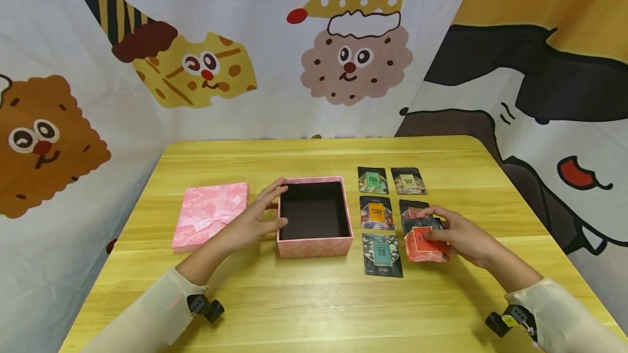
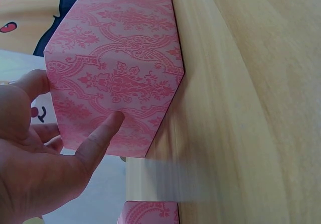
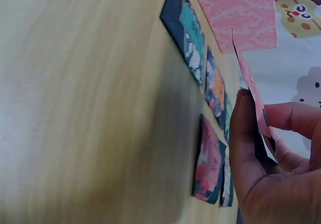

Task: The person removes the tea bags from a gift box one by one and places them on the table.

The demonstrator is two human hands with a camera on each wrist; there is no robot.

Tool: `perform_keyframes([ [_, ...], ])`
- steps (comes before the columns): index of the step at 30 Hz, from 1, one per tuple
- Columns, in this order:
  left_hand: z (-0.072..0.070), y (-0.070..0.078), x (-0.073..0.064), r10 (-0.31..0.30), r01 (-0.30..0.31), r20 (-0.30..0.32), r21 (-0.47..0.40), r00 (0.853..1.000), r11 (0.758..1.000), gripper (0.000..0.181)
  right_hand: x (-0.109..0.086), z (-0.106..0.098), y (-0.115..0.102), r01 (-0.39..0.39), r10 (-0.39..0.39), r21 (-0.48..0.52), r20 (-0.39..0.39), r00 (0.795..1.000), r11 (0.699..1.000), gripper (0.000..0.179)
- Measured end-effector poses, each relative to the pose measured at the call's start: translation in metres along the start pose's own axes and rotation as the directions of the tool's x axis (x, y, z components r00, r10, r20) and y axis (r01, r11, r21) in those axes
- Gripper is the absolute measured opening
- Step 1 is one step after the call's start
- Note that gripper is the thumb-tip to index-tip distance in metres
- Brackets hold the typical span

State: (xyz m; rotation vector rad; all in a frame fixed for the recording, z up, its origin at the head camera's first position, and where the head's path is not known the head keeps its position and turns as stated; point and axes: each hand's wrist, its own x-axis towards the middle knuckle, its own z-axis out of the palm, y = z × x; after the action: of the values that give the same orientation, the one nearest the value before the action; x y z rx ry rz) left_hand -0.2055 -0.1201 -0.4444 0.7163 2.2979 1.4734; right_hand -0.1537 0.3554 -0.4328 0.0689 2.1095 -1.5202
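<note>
My left hand (image 1: 252, 219) grips the left wall of an open pink patterned box (image 1: 314, 248), with fingers over the rim and one fingertip against the outer wall (image 2: 135, 43). Inside, the box is black and bare. My right hand (image 1: 463, 236) pinches a flat red-and-black sachet (image 1: 422, 247) by its right edge, thumb on its front. In the right wrist view this sachet (image 3: 251, 83) is seen edge-on, raised over the table. Beyond it lies another sachet with a pinkish-red label (image 1: 411, 208), partly covered in the head view.
Left of the box lies its pink lid (image 1: 211, 214) with a ribbon bow. Between box and right hand lie black sachets with green (image 1: 373, 180), orange (image 1: 376, 212) and teal (image 1: 382, 254) labels. A cream-labelled sachet (image 1: 409, 181) lies at the back right. A printed curtain (image 1: 275, 119) hangs behind the table.
</note>
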Motion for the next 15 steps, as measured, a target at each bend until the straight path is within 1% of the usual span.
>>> perform_keyframes([
  [5, 0.0, 0.0, 0.0, 0.003, -0.003, 0.0, 0.002, 1.0, 1.0, 0.077, 0.001, 0.0, 0.014, -0.001, 0.001, 0.033, 0.014, 1.0, 0.999, 0.05],
  [11, 0.0, -0.001, 0.0, 0.0, 0.0, -0.001, 0.002, 1.0, 1.0, 0.077, 0.0, 0.0, 0.029, 0.011, -0.011, -0.028, -0.015, 1.0, 1.0, 0.051],
  [15, 0.0, -0.001, 0.001, -0.002, 0.002, 0.001, 0.0, 1.0, 1.0, 0.077, -0.002, 0.0, 0.033, -0.007, 0.005, -0.043, -0.03, 1.0, 0.999, 0.05],
])
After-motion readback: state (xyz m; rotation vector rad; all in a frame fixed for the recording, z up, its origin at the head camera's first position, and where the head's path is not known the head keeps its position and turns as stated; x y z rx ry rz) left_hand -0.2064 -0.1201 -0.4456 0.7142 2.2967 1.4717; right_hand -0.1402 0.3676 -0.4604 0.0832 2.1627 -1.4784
